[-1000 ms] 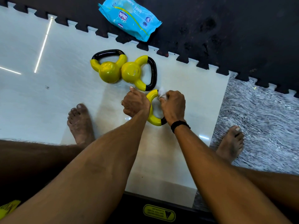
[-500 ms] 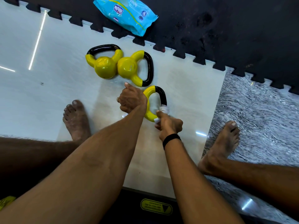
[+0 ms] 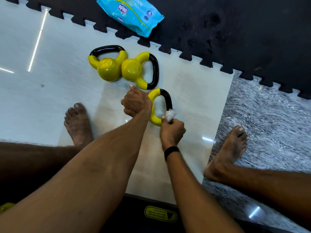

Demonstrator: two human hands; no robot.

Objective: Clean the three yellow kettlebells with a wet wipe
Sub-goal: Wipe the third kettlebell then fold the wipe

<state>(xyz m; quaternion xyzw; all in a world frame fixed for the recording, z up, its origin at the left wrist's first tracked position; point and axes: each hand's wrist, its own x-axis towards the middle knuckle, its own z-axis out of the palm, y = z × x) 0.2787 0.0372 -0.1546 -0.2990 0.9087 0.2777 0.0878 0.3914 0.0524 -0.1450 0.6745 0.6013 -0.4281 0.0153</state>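
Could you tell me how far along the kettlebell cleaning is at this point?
Done: cannot tell; the two kettlebells lying together by the mat edge show no sign either way. In hand: the left hand steadies the third kettlebell while the right hand presses a wet wipe on its handle. Left: the rest of that handle, and possibly the other two. The wipe packet lies on the black mat.

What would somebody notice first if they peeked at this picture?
Probably the two shiny yellow kettlebells with black handles lying side by side on the pale glossy floor tile. Just nearer, the left hand steadies a third yellow kettlebell while the right hand rubs its handle with a white wet wipe. A bright blue wipes packet lies on the black mat behind.
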